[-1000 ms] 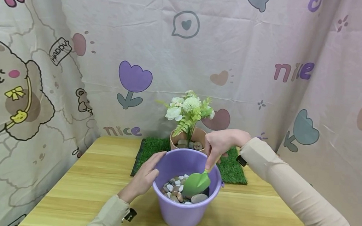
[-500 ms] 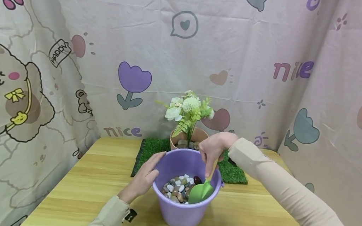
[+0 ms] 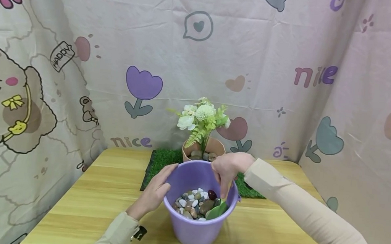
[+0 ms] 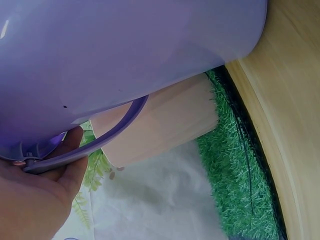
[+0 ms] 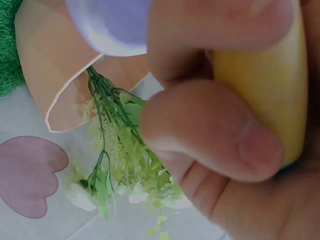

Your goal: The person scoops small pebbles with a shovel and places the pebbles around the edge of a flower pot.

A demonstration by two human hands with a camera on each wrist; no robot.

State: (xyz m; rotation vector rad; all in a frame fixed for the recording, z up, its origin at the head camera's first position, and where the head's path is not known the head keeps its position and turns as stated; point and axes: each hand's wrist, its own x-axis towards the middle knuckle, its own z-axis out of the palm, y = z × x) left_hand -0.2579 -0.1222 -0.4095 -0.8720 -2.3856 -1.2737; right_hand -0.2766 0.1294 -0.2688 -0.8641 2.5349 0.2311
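Observation:
A purple bucket (image 3: pixel 196 235) stands upright on the table, with stones (image 3: pixel 192 205) in white, brown, grey and dark red at its bottom. My left hand (image 3: pixel 156 186) grips the bucket at its left rim; the left wrist view shows the fingers and thumb about the rim and the purple bail handle (image 4: pixel 112 131). Reaching over the far right rim, my right hand (image 3: pixel 229 170) holds a small trowel (image 3: pixel 217 211) with its green blade pointing down among the stones by the right wall. Its yellow handle (image 5: pixel 260 95) sits within the curled fingers in the right wrist view.
Behind the bucket, a peach pot (image 3: pixel 220 147) holds stones and white artificial flowers (image 3: pixel 203 115). It stands on a green turf mat (image 3: pixel 166 160). The wooden table (image 3: pixel 107 191) ends at a printed cloth backdrop (image 3: pixel 186 60) on three sides.
My right hand has moved left and lower, and the trowel blade has shifted right and deeper, tipping more edge-on. A dark red stone has come into view. The left hand stays on the rim.

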